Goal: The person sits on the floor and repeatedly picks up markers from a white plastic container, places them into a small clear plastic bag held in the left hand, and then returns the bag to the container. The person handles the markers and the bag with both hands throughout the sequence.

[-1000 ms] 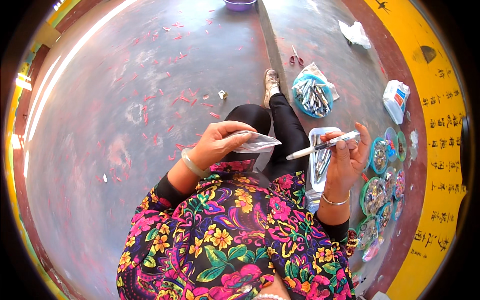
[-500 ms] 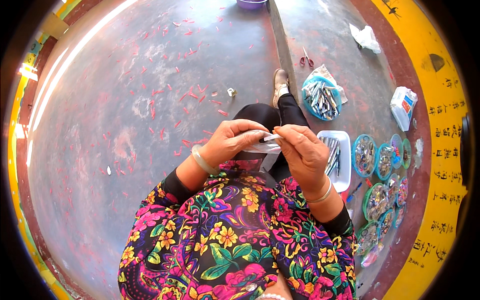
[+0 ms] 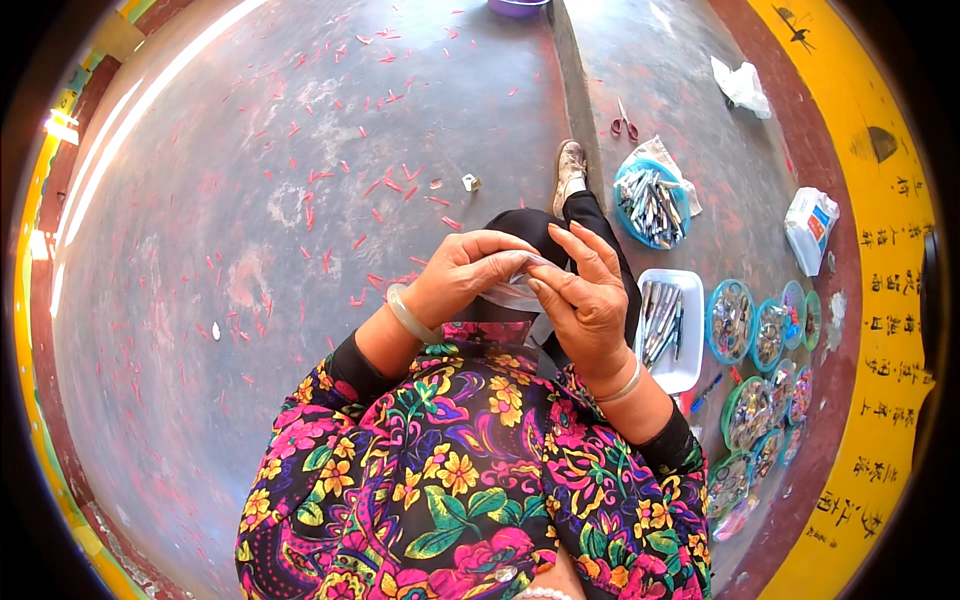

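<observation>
Over my lap, my left hand (image 3: pixel 462 277) pinches a clear plastic bag (image 3: pixel 513 294) between thumb and fingers. Thumb and index finger of my right hand (image 3: pixel 592 315) close on the bag's upper edge, against the left fingertips; its other fingers are raised. What lies inside the bag is hidden. Just right of my right hand, a white tray (image 3: pixel 684 378) holds several pens (image 3: pixel 660 318) lying side by side. Beyond it, a round blue basket (image 3: pixel 662 243) is piled with more pens (image 3: pixel 648 198) and partly covers a whitish cloth (image 3: pixel 690 190).
Round baskets (image 3: pixel 731 320) of small parts crowd the right side. Red-handled scissors (image 3: pixel 624 124), a white plastic bag (image 3: pixel 742 88) and a white package (image 3: pixel 810 230) lie farther off. Red scraps (image 3: pixel 310 215) litter the floor at left. A purple basin (image 3: pixel 517 8) stands at the far edge.
The white, dark-ended piece held between my hands no longer shows. My right hand has shifted slightly left and down, its outer fingers lifting, and now pinches the bag's edge.
</observation>
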Available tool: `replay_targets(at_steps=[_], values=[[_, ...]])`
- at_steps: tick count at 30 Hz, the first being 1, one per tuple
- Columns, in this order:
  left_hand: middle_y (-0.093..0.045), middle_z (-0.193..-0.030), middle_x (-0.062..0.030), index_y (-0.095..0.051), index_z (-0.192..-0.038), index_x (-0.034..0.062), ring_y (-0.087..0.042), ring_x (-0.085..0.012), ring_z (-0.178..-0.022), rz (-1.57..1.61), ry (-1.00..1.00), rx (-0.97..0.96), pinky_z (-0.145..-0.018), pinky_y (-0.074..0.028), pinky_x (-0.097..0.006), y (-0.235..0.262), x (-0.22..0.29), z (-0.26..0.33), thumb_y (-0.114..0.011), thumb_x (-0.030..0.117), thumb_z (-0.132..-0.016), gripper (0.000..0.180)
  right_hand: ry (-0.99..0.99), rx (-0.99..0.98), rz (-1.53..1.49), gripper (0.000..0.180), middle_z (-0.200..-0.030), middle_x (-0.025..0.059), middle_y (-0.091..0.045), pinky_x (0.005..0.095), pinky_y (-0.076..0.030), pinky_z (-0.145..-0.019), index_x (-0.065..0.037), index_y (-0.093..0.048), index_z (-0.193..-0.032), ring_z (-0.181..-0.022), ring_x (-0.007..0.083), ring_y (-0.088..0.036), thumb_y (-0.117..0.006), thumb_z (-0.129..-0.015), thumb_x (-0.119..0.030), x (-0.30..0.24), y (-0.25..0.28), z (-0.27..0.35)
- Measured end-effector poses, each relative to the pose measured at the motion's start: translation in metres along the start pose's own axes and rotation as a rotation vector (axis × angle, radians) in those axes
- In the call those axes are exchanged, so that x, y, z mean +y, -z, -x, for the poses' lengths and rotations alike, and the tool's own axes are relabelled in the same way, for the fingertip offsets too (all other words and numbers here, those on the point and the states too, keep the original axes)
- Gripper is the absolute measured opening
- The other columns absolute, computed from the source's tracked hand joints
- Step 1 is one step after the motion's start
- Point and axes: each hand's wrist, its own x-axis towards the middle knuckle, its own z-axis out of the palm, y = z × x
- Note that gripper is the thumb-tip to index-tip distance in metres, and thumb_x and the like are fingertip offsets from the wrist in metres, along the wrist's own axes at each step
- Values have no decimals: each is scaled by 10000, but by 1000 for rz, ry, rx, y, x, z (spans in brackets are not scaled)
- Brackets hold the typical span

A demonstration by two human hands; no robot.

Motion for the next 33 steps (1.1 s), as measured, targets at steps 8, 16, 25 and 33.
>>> replay_targets(at_steps=[8,16,25,33], values=[[-629,-1007,-60,-609,-1075,-21,-572,-115,-946,-33,-29,32,-838,-460,-271,6,0,-1,-598,68,-839,252,-86,-184,-227,291,-1200,177,-563,394,-352,-1001,-35,-637,-1100,-1191,338,-463,-601,-812,-57,6,-1,-1],[-659,-944,-87,-595,-1056,-37,-626,-138,-852,-214,-15,181,-763,-506,-261,-4,1,-2,-612,7,-797,263,-3,-69,-214,281,-1115,155,-612,385,-414,-949,10,-626,-1067,-1100,322,-540,-585,-789,0,7,8,-3],[-677,-875,-91,-614,-1045,-38,-620,-99,-785,-208,-29,180,-695,-481,-204,-12,1,-2,-588,34,-841,218,-469,295,-117,202,-1013,143,-647,320,-479,-833,-6,-638,-1032,-950,265,-620,-561,-846,-30,85,37,79],[-649,-918,-64,-632,-1032,-42,-602,-101,-805,-303,-19,177,-720,-473,-213,-20,1,0,-606,24,-827,216,-1276,250,258,361,-958,199,-655,362,-480,-807,-28,-649,-1050,-919,309,-635,-595,-760,-236,255,73,314]])
